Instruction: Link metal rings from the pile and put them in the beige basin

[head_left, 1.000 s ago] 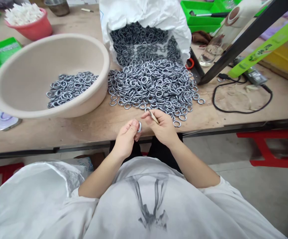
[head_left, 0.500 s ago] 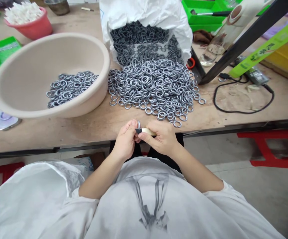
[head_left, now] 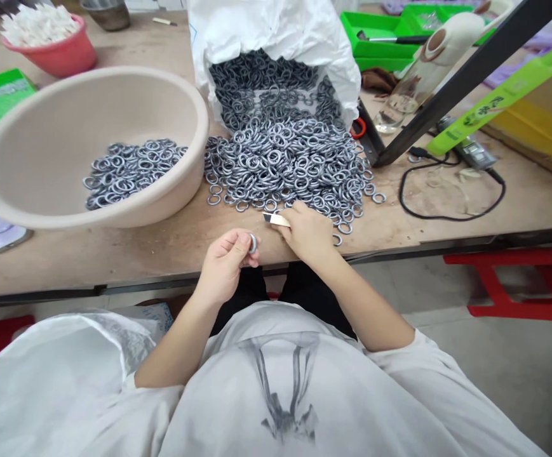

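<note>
Between the thumb and fingers of my left hand (head_left: 225, 263) is a grey ring (head_left: 253, 243), held just over the table's front edge. My right hand (head_left: 310, 231) grips a small knife (head_left: 276, 219) with a cream handle and a dark, slanted blade pointing left. Its fingers reach the near edge of a heap of grey rings (head_left: 295, 155), and whether they touch one is hidden. The heap spills from a white sack (head_left: 276, 25) lying on its side. To the left stands a large beige basin (head_left: 89, 101) with a smaller pile of the same rings inside.
A dark metal bar (head_left: 466, 89) slants up at the right, beside a clear bottle (head_left: 399, 105) and a black cable (head_left: 402, 197). Green trays (head_left: 375, 28) and a pink bowl (head_left: 73, 54) stand farther back. A red stool (head_left: 495, 285) is below the table at right.
My hands have come apart. The right one has moved forward with the knife to the heap's edge; the left has drawn slightly left, still with the ring.
</note>
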Motion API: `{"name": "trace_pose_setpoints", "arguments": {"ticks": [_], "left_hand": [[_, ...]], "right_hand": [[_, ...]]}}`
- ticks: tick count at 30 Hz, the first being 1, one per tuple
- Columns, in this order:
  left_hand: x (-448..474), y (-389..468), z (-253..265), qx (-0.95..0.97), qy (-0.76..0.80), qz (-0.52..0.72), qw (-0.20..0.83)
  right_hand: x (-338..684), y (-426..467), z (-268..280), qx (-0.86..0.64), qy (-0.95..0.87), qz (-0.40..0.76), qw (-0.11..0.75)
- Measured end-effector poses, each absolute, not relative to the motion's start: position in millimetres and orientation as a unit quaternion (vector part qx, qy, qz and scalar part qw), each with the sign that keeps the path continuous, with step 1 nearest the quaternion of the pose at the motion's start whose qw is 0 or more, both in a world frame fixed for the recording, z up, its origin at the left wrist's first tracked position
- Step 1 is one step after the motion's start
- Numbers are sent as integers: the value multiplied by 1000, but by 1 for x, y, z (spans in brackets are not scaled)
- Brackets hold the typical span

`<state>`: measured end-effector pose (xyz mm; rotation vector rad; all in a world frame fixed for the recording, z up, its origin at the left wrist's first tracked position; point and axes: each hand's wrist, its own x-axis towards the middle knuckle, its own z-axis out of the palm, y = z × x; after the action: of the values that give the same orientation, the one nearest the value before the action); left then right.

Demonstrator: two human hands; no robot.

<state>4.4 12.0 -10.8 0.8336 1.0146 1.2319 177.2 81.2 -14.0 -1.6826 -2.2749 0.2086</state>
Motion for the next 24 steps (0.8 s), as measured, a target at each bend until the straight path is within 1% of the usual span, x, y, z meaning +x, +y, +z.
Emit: {"name": "trace_pose_setpoints", "arguments": {"ticks": [1, 2, 7, 9, 11, 13, 15, 17, 21, 22, 24], "left_hand": [[2, 14, -10, 357, 448, 538, 618], [-1, 16, -8, 349, 453, 541, 617], [2, 23, -6, 272, 466, 518, 664], [7, 25, -8, 247, 465, 509, 681], [14, 27, -10, 237, 465, 523, 673], [21, 28, -14, 255, 461, 541, 656], [26, 27, -17, 290, 449, 546, 645], [30, 26, -19, 316, 441, 546, 638], [28, 22, -18, 323, 435, 555, 631], [26, 21, -17, 328, 426, 545, 643], [22, 18, -15, 341, 401, 513, 678]], "right_hand": [[175, 82, -13, -588, -793, 73, 143], [174, 82, -11, -587, -791, 84, 154], [175, 77, -11, -516, -756, 248, 318], [175, 73, -14, -503, -731, 294, 356], [173, 68, -18, -500, -692, 346, 390], [169, 62, -20, -485, -632, 441, 414], [164, 56, -22, -453, -563, 550, 419], [159, 50, -24, -423, -508, 620, 423], [157, 45, -21, -391, -471, 628, 480], [158, 46, -20, -377, -483, 627, 480], [162, 48, -17, -346, -526, 632, 452]]}}
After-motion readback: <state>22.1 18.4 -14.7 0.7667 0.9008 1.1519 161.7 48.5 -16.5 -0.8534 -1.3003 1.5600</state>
